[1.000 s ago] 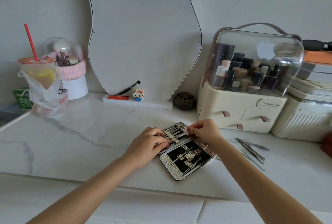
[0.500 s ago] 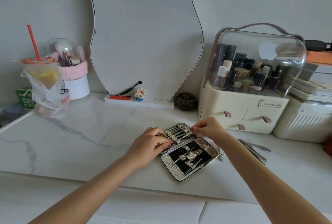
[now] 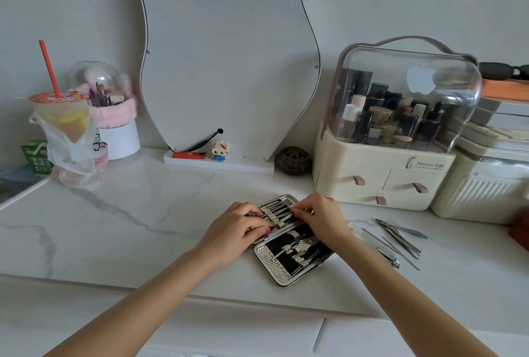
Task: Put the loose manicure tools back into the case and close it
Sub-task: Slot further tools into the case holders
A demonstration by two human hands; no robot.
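An open silver manicure case (image 3: 272,266) with a black lining lies on the white marble counter, and several metal tools sit in its elastic loops. My left hand (image 3: 236,232) rests on the far half of the case, fingers pressed on its left side. My right hand (image 3: 323,219) pinches a thin metal tool over the far half's row of loops. Several loose manicure tools (image 3: 398,237) lie on the counter to the right of the case, among them nippers, tweezers and thin files.
A cream cosmetics organiser (image 3: 380,182) with a clear dome stands just behind the case. A white ribbed box (image 3: 483,196) is at the right. A wavy mirror (image 3: 226,56), a small brown pot (image 3: 293,160), a bagged drink cup (image 3: 67,133) and a brush holder (image 3: 117,127) line the back.
My right hand has shifted slightly left and lower over the far half of the case. The left hand stays pressed on the case. The view has drifted a little.
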